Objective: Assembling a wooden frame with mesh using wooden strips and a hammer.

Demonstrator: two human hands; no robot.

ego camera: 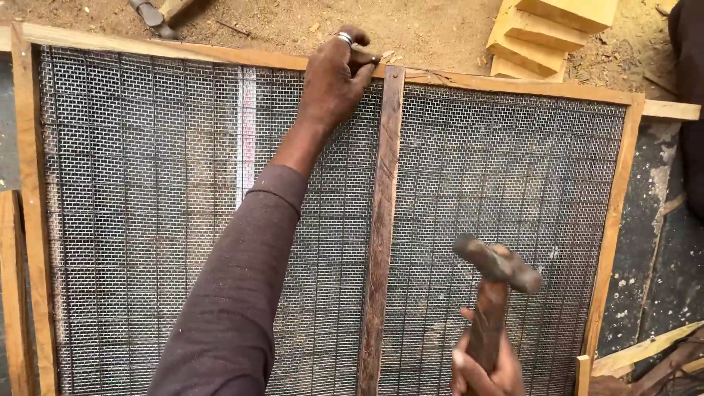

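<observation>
Here, a big wooden frame (pixel 29 220) lying flat, covered all over with grey wire mesh (pixel 147 220). Down the middle, a dark wooden strip (pixel 381 220) running from the top rail toward the bottom. Up at the top rail, the left hand (pixel 334 81), at the end of a long brown sleeve (pixel 235 293), pressed down just beside the top end of that strip. Left fingers (pixel 363 57) pinched close together on something small and dark at the rail; too small to tell what. A silver ring (pixel 345 37) on one finger. Lower down on the right, the right hand (pixel 484 367), fingers (pixel 463 363) wrapped tight round the wooden handle of a hammer (pixel 495 286). Hammer held up over the mesh, its worn metal head near the middle strip and well apart from the left hand. Head a bit blurry. Past the frame, sandy ground (pixel 440 29) with wood chips. At the top right, a stack of pale yellow wood blocks (pixel 546 33). At the top left, another tool (pixel 150 15) lying in the dirt, only partly seen. Along the right side, a dark slab (pixel 653 220) with pale spots and some loose planks (pixel 645 348).
</observation>
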